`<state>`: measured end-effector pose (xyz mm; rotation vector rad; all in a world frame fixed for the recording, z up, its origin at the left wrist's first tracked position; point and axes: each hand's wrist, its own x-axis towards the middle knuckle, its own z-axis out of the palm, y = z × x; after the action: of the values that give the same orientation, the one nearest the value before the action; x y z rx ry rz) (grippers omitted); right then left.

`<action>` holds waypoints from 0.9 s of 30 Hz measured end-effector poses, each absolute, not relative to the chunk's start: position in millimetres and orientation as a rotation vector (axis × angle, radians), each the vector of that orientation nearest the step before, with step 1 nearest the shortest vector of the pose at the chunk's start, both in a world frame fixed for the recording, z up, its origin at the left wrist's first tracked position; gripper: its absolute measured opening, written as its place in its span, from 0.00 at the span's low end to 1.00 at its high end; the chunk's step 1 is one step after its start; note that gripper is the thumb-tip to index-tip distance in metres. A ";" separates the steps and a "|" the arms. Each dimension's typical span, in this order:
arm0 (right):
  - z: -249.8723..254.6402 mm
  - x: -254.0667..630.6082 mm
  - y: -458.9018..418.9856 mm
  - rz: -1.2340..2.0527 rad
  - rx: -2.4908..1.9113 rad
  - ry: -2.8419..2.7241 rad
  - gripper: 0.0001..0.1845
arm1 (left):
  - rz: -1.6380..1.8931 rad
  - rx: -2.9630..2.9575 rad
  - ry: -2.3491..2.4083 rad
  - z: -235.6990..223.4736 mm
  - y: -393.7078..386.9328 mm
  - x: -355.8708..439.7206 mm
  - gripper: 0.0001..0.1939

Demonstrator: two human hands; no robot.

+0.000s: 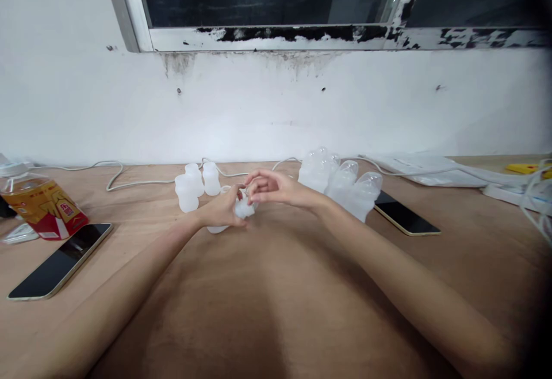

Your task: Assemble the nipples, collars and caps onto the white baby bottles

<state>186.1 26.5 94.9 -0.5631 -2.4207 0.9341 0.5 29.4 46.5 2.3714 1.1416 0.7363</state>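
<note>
And your left grip [240, 207] pinches the small white bottle [245, 209], your right grip [249, 189] curled at its top, bare counter [241, 287] toward you, wall [241, 120] beyond.

Both arms are bare and slim, with smooth contours; the left forearm [142, 270] and the right forearm [388, 258] are broader towards the elbow and taper to narrow wrists. The left hand [221, 207] and right hand [284, 188] are bare too, with slender fingers [259, 184], their nails too small to make out
</note>
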 end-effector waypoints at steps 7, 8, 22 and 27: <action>75.4 189.5 42.7 0.967 -1.299 -2.442 0.23 | 0.690 2.645 1.226 40.6 29.1 6.0 0.36; 74.3 190.0 43.8 1.058 -1.267 -2.464 0.22 | 0.689 2.650 1.221 40.5 28.7 6.9 0.35; 89.6 208.3 46.1 0.345 -0.996 -2.644 0.11 | 0.736 2.515 1.411 64.7 38.1 -19.9 0.25; 65.6 196.5 47.0 0.204 -1.236 -2.870 0.11 | 0.842 2.634 1.782 69.9 47.0 -35.2 0.25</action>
<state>196.5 47.0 65.6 -1.2362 -2.8703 0.2039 -35.2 47.0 69.9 2.6342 1.7823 0.8420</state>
